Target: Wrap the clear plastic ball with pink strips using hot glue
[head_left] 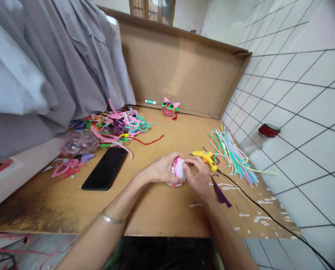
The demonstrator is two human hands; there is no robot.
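Note:
My left hand point(165, 168) is wrapped round a small rounded craft piece point(179, 168) covered in pink and pale lavender pipe cleaner, with some green and pink low on it. The fingers of my right hand point(198, 174) pinch at the piece's right side, by the lavender strip; what lies between the fingertips is hidden. A yellow hot glue gun point(209, 157) lies just beyond my right hand, its nozzle pointing left. To the right of that hand is a purple tassel point(222, 195).
Loose pipe cleaners point(122, 125) heap up at the left, near a black phone point(105, 168). More pipe cleaners point(237, 155) lie at the right beside a red-lidded jar point(259, 138). A finished-looking animal head point(169, 107) and a glue stick point(150, 102) stand by the cardboard point(181, 67).

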